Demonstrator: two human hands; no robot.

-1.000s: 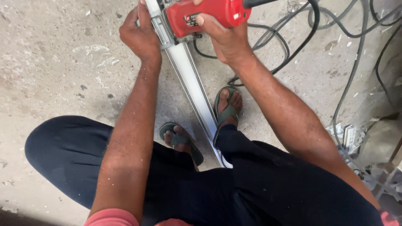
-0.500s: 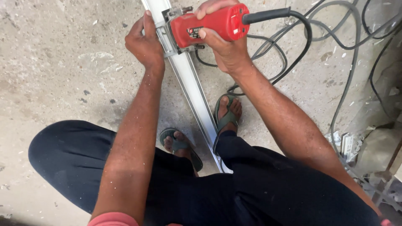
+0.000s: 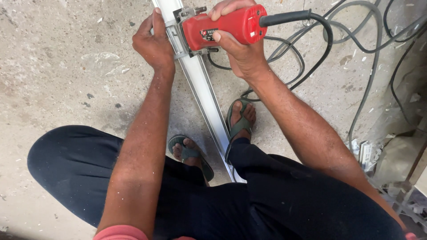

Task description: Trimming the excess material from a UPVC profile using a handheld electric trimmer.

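Head view: right hand (image 3: 238,46) gripping red power tool (image 3: 222,27) has drawn nearer; left hand (image 3: 153,42) steadies rail (image 3: 207,95).

Grey and black cables (image 3: 369,66) loop over the dusty concrete floor (image 3: 58,80). Green sandals (image 3: 240,122) rest on it. Perhaps scrap pieces (image 3: 400,195) lie at right.
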